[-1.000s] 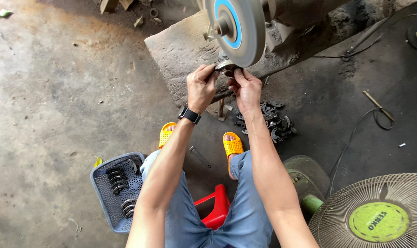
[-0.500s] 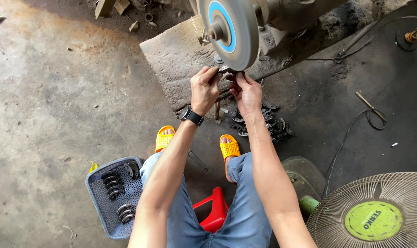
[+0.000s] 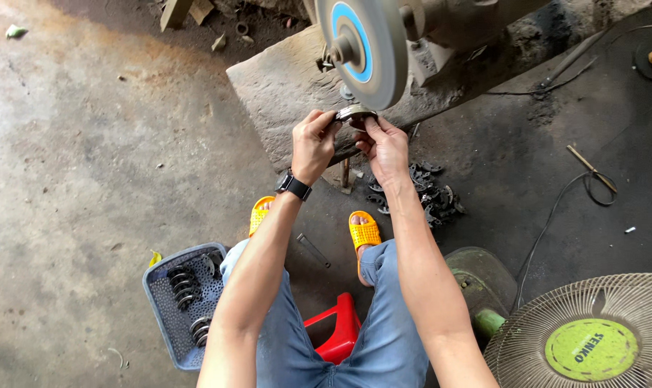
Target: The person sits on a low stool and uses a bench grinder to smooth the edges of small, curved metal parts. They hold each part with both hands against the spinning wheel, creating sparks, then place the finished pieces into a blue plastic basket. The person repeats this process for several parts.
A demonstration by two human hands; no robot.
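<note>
While gripping metal ring [image 3: 355, 113], both hands' grip closed.

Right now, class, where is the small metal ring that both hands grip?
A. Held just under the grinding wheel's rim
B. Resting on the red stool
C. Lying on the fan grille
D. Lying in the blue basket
A: the left hand and right hand pinch the metal ring directly beneath the grinding wheel.

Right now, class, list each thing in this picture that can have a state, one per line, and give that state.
left hand: gripping the metal ring
right hand: gripping the metal ring
metal ring: held at the lower edge of the grinding wheel
grinding wheel: upright; spin cannot be told
basket: partly filled with stacked rings
fan: spin cannot be told
</note>
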